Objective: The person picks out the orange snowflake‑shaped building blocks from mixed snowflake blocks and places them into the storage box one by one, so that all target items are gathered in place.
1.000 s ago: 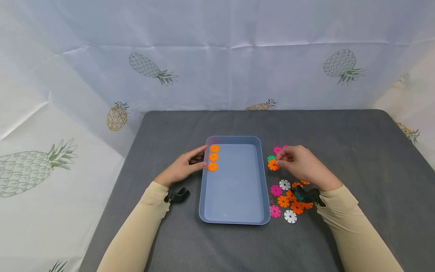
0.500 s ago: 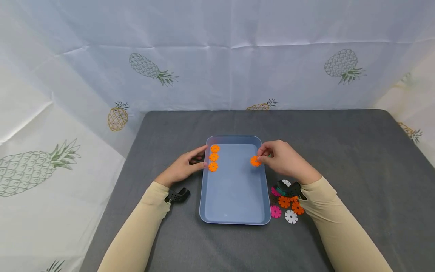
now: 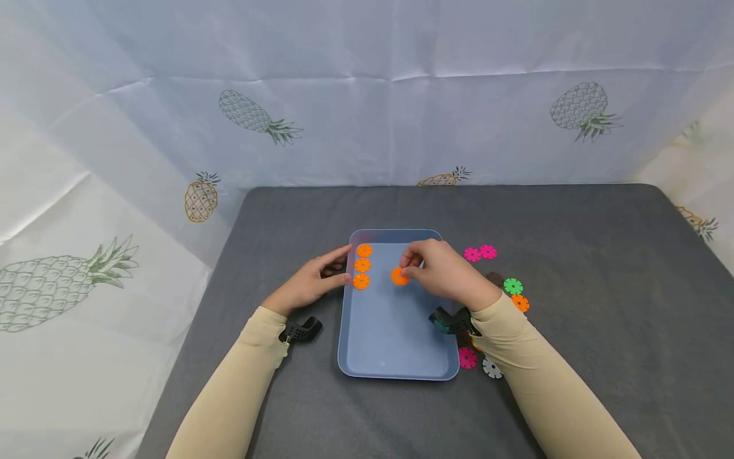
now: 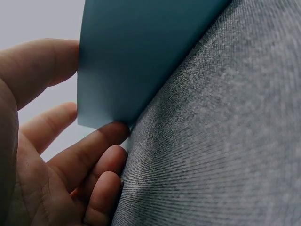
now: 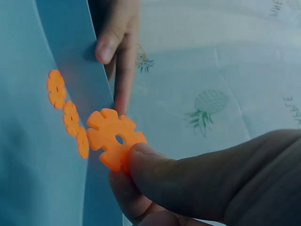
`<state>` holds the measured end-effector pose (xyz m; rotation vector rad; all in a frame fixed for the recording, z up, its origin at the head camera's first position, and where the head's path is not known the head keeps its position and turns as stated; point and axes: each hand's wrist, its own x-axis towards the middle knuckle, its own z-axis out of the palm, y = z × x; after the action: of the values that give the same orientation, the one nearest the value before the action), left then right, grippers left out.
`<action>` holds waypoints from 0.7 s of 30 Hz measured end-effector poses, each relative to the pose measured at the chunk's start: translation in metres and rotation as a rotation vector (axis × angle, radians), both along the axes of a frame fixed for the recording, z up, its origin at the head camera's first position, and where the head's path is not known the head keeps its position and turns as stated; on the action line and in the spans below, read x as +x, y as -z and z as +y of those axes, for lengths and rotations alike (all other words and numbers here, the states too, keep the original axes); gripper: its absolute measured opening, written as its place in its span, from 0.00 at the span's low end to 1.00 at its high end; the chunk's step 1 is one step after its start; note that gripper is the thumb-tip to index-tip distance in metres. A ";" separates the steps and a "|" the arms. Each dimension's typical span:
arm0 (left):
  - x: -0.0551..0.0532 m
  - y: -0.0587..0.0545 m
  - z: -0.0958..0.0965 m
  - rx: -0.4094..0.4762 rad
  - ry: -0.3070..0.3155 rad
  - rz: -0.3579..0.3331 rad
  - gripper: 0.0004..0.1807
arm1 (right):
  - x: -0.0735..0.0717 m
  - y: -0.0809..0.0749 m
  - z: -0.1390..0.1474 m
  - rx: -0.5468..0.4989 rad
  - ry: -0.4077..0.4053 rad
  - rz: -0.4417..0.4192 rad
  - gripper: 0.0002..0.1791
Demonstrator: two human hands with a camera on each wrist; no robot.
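My right hand (image 3: 438, 268) pinches an orange flower-shaped plastic disc (image 5: 113, 136) between thumb and finger, over the upper middle of a blue rectangular tray (image 3: 395, 375). The disc has notched petals and a hole at its centre. Along the tray's left side, three matching orange discs (image 3: 362, 265) lie in a column. My left hand (image 3: 309, 278) rests at the tray's left rim, thumb and fingertips touching the outer wall (image 4: 127, 56), fingers fairly straight. In the right wrist view that hand's fingers (image 5: 113, 44) show beyond the rim.
Right of the tray lie pink discs (image 3: 480, 254), a green disc (image 3: 513, 286), an orange disc (image 3: 520, 303) and a white disc (image 3: 492, 368); my right forearm hides part of this group. A grey cloth (image 3: 579, 242) covers the table, with a pineapple-print curtain (image 3: 344, 127) behind.
My right hand has carried the orange disc leftward from the loose discs, across the tray's right rim, to above its middle. The left hand has stayed at the left rim.
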<state>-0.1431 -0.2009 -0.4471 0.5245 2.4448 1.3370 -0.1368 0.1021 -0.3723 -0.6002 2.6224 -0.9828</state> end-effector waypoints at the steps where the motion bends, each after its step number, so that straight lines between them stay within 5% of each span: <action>1: 0.000 0.001 0.000 -0.001 0.000 0.001 0.37 | 0.001 0.001 -0.003 0.003 -0.008 0.002 0.04; 21: 0.000 0.005 0.001 0.025 -0.005 0.013 0.37 | -0.002 0.021 -0.047 0.010 -0.081 -0.001 0.04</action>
<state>-0.1429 -0.2000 -0.4521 0.5360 2.4443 1.3719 -0.1388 0.0556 -0.3936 -0.6970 2.5785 -0.9457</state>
